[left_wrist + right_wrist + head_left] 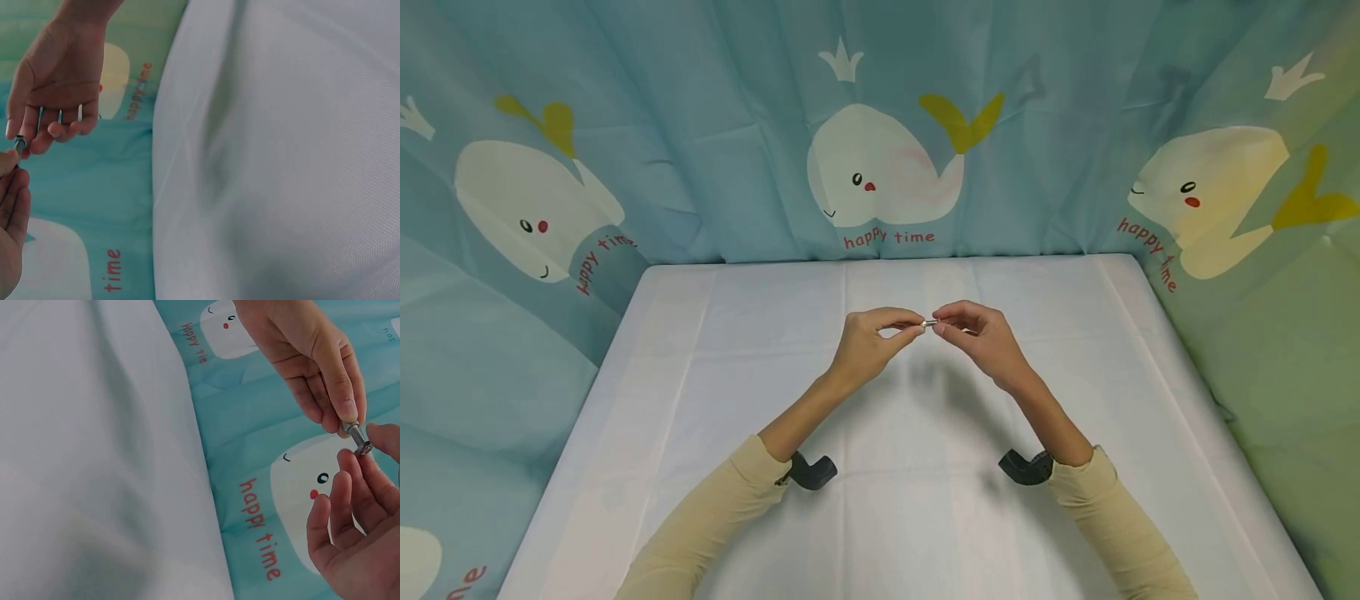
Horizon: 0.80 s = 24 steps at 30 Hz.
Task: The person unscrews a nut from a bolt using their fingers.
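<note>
On my feed, I observe one small silver metal bolt (930,323), threaded shank partly exposed, raised and aligned left to right. The left hand (868,340) pinches its left end; the right hand's (983,340) fingertips flank its right end, contact indeterminate.

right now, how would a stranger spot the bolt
Find the white table, then the left hand and right hand close together above it. The bolt is between them. Unlike the black wrist pieces, it is small, silvery and threaded.
</note>
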Each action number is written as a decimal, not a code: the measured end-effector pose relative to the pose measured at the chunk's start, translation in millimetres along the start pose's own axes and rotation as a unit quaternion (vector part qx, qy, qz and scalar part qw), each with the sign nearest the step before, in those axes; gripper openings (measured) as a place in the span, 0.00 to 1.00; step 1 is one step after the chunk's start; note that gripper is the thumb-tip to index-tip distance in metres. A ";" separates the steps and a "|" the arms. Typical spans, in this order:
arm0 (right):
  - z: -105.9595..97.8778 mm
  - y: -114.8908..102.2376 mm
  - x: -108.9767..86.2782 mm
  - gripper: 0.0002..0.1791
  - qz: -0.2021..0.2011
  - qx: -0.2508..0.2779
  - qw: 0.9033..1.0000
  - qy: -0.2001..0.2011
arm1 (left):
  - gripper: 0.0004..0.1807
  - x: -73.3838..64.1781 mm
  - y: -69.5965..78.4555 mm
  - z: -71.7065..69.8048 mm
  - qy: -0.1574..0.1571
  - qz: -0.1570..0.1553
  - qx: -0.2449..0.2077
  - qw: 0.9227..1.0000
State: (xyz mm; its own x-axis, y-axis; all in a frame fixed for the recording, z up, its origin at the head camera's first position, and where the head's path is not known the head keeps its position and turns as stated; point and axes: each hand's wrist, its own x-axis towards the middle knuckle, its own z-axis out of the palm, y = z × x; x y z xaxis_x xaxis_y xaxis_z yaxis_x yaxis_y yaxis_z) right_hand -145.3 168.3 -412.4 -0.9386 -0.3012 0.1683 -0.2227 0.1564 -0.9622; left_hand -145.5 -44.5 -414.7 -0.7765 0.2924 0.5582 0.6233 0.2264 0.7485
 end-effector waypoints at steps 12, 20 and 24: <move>0.5 -0.7 0.2 0.14 -0.016 0.013 1.000 -0.013 | 0.05 -0.2 1.6 -0.9 0.000 -0.011 -0.002 1.000; 0.5 0.1 -1.0 0.12 -0.003 0.033 0.999 -0.005 | 0.05 -0.1 1.5 -2.2 0.004 -0.012 -0.006 1.000; 0.8 1.0 -1.5 0.11 -0.003 0.036 0.999 -0.005 | 0.05 -0.4 1.3 -2.6 0.003 -0.012 -0.008 1.000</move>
State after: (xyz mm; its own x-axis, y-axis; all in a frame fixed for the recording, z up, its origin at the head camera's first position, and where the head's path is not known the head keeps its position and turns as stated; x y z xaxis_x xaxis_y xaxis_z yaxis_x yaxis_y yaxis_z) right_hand -143.9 168.2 -413.8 -0.9344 -0.3112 0.1731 -0.2094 0.0868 -0.9740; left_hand -144.6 -46.7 -413.0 -0.7920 0.2817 0.5417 0.6026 0.2180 0.7677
